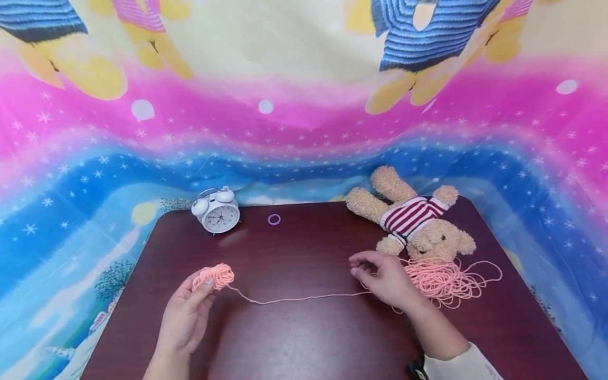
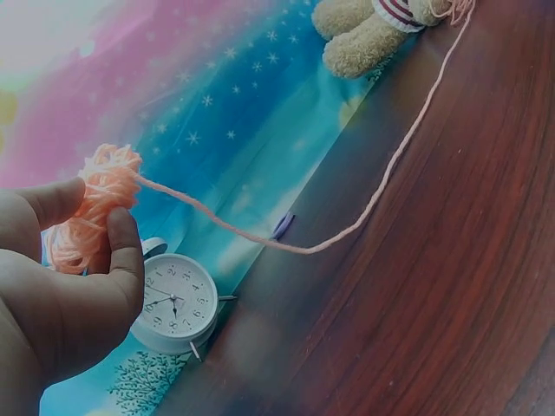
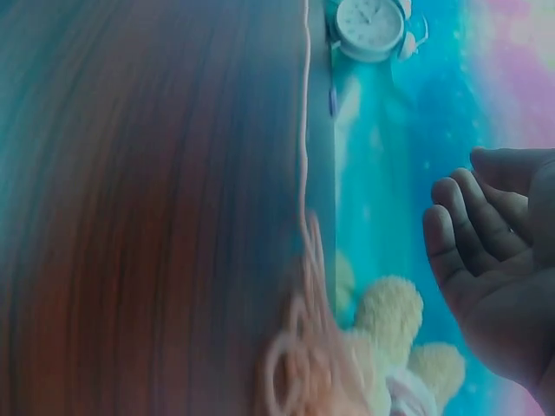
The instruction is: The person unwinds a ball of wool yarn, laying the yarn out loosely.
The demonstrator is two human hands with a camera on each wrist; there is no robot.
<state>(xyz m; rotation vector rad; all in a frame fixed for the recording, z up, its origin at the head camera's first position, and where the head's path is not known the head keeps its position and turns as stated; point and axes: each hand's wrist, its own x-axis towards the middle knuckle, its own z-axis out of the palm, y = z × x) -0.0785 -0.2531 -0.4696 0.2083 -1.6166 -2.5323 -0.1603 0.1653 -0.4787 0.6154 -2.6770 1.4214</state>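
A small wound bundle of peach-pink yarn (image 1: 215,276) is pinched between the thumb and fingers of my left hand (image 1: 186,311), at the left of the table. From it a single strand (image 1: 304,298) runs slackly rightward to a loose, tangled yarn pile (image 1: 444,282). My right hand (image 1: 387,279) hovers at the left side of that pile, fingers loosely bent. In the right wrist view no yarn shows between the fingers of the right hand (image 3: 494,234); the pile's loops lie apart from it.
Behind the pile a teddy bear (image 1: 408,216) in a striped shirt lies on its back on the dark table (image 1: 304,248). A white alarm clock (image 1: 219,214) stands at the back left, with a purple ring (image 1: 274,219) beside it. A printed cloth (image 1: 285,158) hangs behind.
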